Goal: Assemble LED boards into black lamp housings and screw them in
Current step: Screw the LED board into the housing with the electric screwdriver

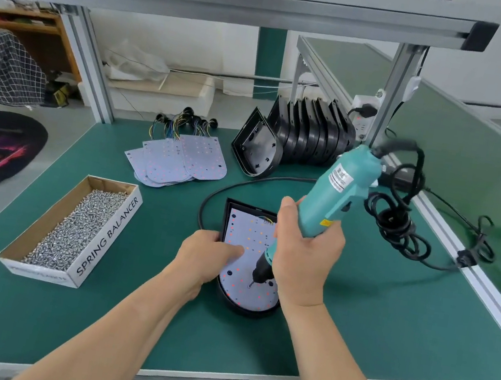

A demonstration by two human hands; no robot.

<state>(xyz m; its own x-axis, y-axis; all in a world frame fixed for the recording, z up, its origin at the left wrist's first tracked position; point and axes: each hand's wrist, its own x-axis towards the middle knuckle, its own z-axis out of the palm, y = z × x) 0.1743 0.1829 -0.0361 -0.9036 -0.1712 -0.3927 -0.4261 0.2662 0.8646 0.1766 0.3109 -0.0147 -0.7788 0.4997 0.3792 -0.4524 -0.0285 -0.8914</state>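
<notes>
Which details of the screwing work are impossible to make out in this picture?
- Head view: whether a screw sits under the screwdriver tip; too small.
- Head view: right edge of the LED board; the right hand hides it.
- Head view: print on the screwdriver's label; blurred.
- Head view: housing rim under the left hand.

- Green bench mat (371,309) under the housing: smooth, matt, rubbery-looking.
- Black D-shaped plastic lamp housing (242,310): smooth, with a dull sheen.
- White D-shaped LED board (245,232) inside the housing: flat, smooth, faintly glossy.
- Teal plastic electric screwdriver (336,184) above the housing: satin shell (a paper-like label on its side); its black cable (393,220) looks rubbery.
- Brown cardboard box (109,232) left of the housing: matt, white-printed outside; its small silver metal screws (81,224) glitter.
- Row of black plastic housings (311,133) behind the housing: glossier.
- Grey aluminium frame post (89,63) beyond the housing: dull, matt metal.
</notes>
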